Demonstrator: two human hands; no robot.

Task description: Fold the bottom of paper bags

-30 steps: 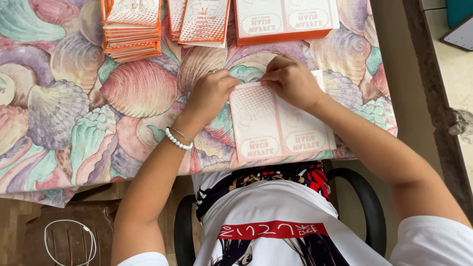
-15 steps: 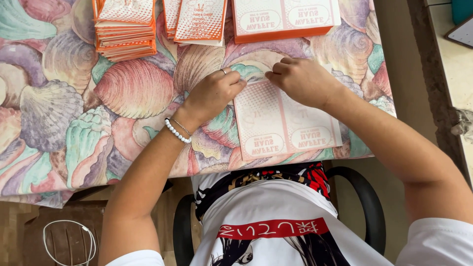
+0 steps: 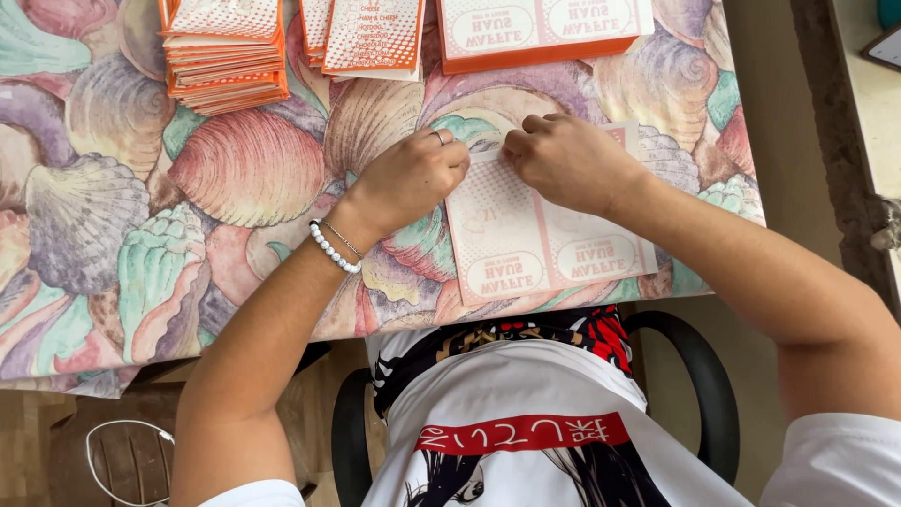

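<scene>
Paper, pale and dotted with orange, lies flat on the counter (image 3: 141, 244) right in front of us: a printed sheet (image 3: 544, 239) with two round marks at its near edge. We work at its far edge. Our left hand (image 3: 408, 178) has its fingers curled together on the sheet's far left corner, and our right hand (image 3: 568, 160) pinches the same edge just beside it, knuckles up. Both grips look closed on the paper, the thumbs hidden beneath, so we judge the edge is being pinched or creased there; the flat lie of the rest of the sheet gives the hands something firm to press against.

We wear a white bead bracelet (image 3: 333, 249) on the left wrist and a ring on that hand. A cloth printed with large seashells covers the counter.

Beyond our hands, along the far side, finished-looking pieces sit sorted. An orange-edged stack of folded papers (image 3: 225, 52) stands at the left, its layers fanned a little. A smaller folded pack (image 3: 371, 38) sits next to it. Further right, a flat orange tray or box (image 3: 544, 28) holds sheets like ours, print side up. Whether it holds one sheet or many, we cannot tell.

A black chair (image 3: 699, 394) carries us, close against the counter's near edge.
</scene>
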